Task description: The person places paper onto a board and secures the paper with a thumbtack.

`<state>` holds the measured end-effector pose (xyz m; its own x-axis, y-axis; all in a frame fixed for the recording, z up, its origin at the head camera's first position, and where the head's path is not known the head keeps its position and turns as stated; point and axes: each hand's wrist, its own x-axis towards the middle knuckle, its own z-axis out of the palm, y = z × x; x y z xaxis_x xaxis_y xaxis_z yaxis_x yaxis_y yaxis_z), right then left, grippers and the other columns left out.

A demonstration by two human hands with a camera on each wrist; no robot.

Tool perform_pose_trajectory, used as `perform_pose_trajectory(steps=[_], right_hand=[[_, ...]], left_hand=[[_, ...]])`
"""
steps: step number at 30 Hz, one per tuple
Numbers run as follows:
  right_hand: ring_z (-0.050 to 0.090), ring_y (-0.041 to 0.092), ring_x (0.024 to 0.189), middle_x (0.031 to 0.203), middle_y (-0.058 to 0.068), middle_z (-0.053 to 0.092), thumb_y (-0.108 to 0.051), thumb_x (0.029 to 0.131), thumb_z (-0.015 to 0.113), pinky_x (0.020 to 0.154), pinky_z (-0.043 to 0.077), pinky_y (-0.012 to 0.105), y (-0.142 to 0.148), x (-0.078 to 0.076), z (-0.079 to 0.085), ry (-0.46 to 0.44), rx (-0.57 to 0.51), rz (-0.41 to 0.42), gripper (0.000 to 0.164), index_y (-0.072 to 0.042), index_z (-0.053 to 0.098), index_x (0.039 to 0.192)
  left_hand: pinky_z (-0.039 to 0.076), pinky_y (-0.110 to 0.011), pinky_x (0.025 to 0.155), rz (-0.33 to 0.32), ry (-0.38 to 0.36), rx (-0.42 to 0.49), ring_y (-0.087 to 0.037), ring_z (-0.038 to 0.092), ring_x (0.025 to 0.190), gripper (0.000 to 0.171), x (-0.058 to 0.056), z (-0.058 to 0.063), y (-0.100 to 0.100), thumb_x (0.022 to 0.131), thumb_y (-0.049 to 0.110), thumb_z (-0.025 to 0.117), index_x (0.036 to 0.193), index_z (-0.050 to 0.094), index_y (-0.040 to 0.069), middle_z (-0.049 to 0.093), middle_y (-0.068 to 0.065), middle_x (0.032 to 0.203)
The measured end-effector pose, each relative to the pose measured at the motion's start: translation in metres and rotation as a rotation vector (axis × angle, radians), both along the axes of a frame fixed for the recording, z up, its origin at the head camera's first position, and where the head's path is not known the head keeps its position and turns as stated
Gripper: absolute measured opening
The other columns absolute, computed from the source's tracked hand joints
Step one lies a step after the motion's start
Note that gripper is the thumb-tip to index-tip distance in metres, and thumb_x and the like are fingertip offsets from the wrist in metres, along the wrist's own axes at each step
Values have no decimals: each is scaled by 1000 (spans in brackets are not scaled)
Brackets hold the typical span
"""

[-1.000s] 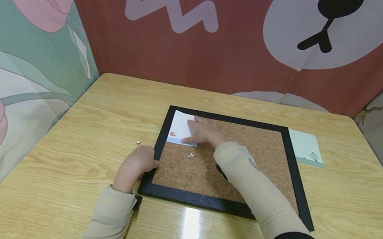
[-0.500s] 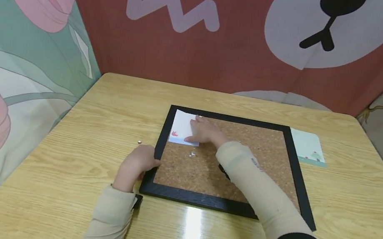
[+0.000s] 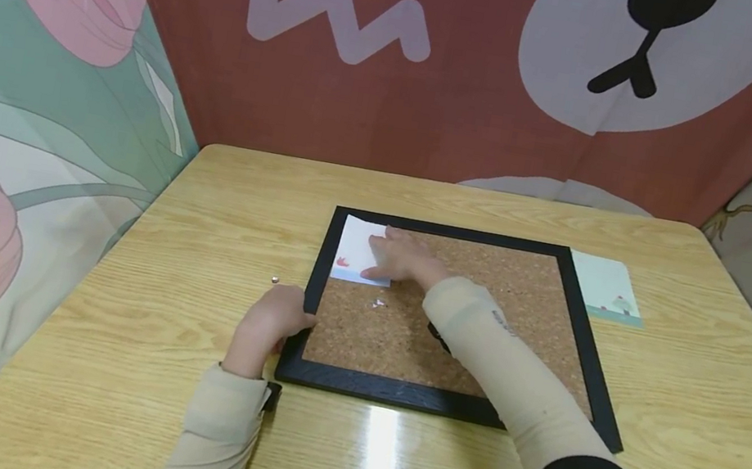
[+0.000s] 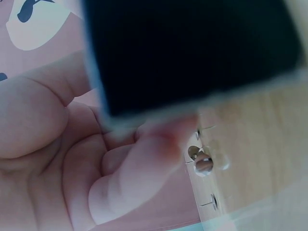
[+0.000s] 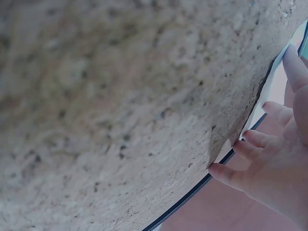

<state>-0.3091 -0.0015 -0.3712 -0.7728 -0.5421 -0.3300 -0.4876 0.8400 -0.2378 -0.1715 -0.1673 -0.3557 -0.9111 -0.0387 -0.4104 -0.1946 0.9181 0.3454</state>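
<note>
A cork board with a black frame lies flat on the table. My left hand grips the left side of the frame; in the left wrist view the dark frame partly covers its fingers. Near the board's upper left corner lies a white sheet of paper with a small red print. My right hand rests on its right part with fingers spread, and the right wrist view shows those fingertips touching down. Beside my left hand, several thumbtacks sit on the table.
A pale green printed sheet lies at the board's right edge, touching or partly under it. Small shiny bits, too small to identify, are on the cork below the white paper. The wooden table meets fabric-covered walls behind and at the sides.
The view has shifted very slightly. Both hands, the board and the papers otherwise hold their places.
</note>
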Motion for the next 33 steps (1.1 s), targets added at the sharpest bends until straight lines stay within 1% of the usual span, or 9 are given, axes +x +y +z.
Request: perform_pose_trajectory(steps=[8, 11, 14, 16, 19, 27, 29, 31, 33], right_hand=[[0, 27, 134, 148, 13, 4, -52, 83, 52, 102, 3, 50, 0, 3, 0, -18, -40, -15, 75, -19, 21, 142], [15, 29, 130, 143, 16, 19, -53, 82, 54, 101, 15, 50, -1, 2, -1, 30, -25, 2, 71, -17, 31, 139], [32, 26, 111, 124, 15, 35, -55, 79, 56, 89, 32, 42, -3, 0, -2, 115, 11, 24, 66, -14, 42, 129], [34, 23, 98, 113, 11, 38, -56, 78, 57, 78, 35, 36, -4, 0, -3, 163, 33, 32, 64, -12, 46, 123], [35, 22, 92, 109, 10, 41, -57, 77, 58, 74, 34, 33, -5, 0, -3, 183, 37, 34, 67, -11, 47, 124], [39, 25, 103, 119, 12, 44, -52, 75, 64, 85, 35, 39, 2, 0, 2, 120, -29, 73, 68, -12, 48, 128], [38, 25, 106, 121, 12, 44, -51, 76, 64, 88, 34, 40, 4, 0, 3, 104, -34, 77, 69, -12, 47, 129], [38, 25, 107, 122, 12, 43, -51, 76, 63, 90, 33, 41, 6, 0, 3, 98, -35, 81, 69, -11, 46, 130], [38, 25, 108, 123, 12, 42, -51, 77, 63, 90, 32, 41, 7, 1, 4, 97, -34, 86, 70, -11, 45, 131]], left_hand=[[42, -26, 35, 20, 13, 22, -19, 54, 38, 29, 1, -1, -2, 86, 22, 60, 85, 57, -7, 54, -13, 53], [42, -26, 35, 26, 17, 28, -19, 54, 38, 29, 1, -2, -2, 86, 22, 60, 85, 57, -7, 54, -13, 54], [42, -26, 35, 23, 15, 29, -19, 54, 38, 30, 1, -2, -3, 86, 22, 60, 88, 57, -8, 54, -13, 55], [43, -26, 36, 23, 14, 29, -19, 54, 38, 31, 2, -2, -3, 86, 22, 60, 91, 56, -9, 54, -13, 56], [43, -26, 36, 26, 10, 27, -19, 53, 38, 32, 2, -2, -3, 86, 22, 60, 92, 56, -9, 54, -13, 56], [43, -27, 36, 25, 14, 53, -19, 53, 36, 29, 1, -3, -7, 85, 23, 62, 79, 56, -6, 55, -12, 51], [44, -28, 37, 21, 31, 86, -19, 53, 36, 30, 1, -3, -10, 84, 21, 62, 85, 58, -8, 54, -11, 48], [45, -28, 38, 32, 44, 129, -19, 54, 37, 30, 2, -2, -14, 84, 20, 63, 82, 59, -10, 53, -10, 46], [46, -28, 39, 57, 61, 174, -18, 54, 37, 26, 3, 0, -19, 84, 17, 63, 76, 59, -7, 51, -7, 46]])
